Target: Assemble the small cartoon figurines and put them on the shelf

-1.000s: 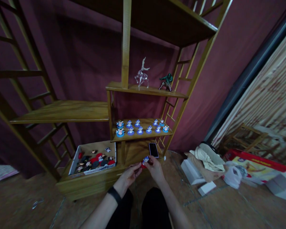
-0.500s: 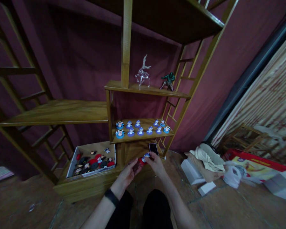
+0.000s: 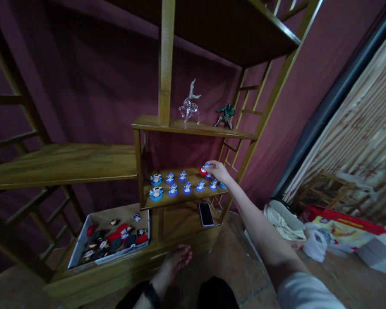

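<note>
My right hand (image 3: 217, 171) is closed on a small blue-and-white figurine (image 3: 203, 170) with a red base, held over the back right of the lower shelf (image 3: 162, 204). Its fingertips hide part of the figurine and of those behind it. Two rows of similar figurines, such as this one on a purple base (image 3: 187, 187), stand on that shelf; the left ones, like this figurine (image 3: 156, 193), have blue bases. My left hand (image 3: 177, 258) is low in front of the cabinet, fingers loosely curled and apart, holding nothing.
An open box (image 3: 111, 257) of loose figurines and red and black bases stands at left. A phone (image 3: 206, 214) lies below the shelf. Above are a clear deer figure (image 3: 190, 105) and a green-clad figure (image 3: 225, 115). Bags (image 3: 315, 244) and boxes crowd the floor at right.
My right hand has carried the red-based figurine from beside my left hand up and forward to the shelf. The left hand has let go and dropped lower. The view has shifted.
</note>
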{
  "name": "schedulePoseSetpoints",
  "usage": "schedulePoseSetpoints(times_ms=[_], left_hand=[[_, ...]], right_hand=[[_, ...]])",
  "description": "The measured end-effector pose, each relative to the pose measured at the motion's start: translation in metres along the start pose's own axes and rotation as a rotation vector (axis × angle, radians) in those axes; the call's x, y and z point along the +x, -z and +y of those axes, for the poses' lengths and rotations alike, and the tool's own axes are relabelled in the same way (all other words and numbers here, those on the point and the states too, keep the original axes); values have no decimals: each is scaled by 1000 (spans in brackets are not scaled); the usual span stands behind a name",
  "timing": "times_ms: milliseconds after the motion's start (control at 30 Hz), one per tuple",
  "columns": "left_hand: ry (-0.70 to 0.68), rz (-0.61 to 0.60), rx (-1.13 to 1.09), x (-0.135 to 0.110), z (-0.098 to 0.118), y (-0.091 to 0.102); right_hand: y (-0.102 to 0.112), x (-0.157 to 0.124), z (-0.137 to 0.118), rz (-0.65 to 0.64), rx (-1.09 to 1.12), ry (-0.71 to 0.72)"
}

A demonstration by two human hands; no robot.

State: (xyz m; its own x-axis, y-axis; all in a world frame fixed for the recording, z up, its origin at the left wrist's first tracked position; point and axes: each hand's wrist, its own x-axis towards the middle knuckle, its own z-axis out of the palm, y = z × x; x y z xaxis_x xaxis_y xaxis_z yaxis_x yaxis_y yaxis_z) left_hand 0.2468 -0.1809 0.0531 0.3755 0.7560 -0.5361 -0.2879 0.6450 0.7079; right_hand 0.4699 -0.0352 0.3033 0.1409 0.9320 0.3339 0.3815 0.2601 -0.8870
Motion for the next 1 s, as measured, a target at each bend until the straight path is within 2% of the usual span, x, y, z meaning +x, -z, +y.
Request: schedulePoseSetpoints(times_ms=[100, 233, 467, 600, 667, 767, 867, 1000], left_hand=[[29, 31, 48, 17, -6, 1], [7, 55, 70, 32, -12, 3], [-2, 19, 95, 62, -20, 15], [17, 72, 111, 75, -29, 23], [36, 88, 104, 79, -31, 23], [57, 29, 94, 84, -29, 18], [51, -22, 80, 86, -19, 11], [24, -40, 41, 87, -7, 5]], right_hand=[[-9, 29, 13, -24, -197, -36], [-27, 47, 35, -71, -441, -20], [-41, 59, 64, -90, -458, -18], [-39, 60, 71, -114, -424, -10], [-38, 60, 71, -136, -419, -13], [-33, 61, 64, -201, -426, -36], [-21, 71, 47, -263, -335, -96], [-14, 85, 17, -242, -156, -86]])
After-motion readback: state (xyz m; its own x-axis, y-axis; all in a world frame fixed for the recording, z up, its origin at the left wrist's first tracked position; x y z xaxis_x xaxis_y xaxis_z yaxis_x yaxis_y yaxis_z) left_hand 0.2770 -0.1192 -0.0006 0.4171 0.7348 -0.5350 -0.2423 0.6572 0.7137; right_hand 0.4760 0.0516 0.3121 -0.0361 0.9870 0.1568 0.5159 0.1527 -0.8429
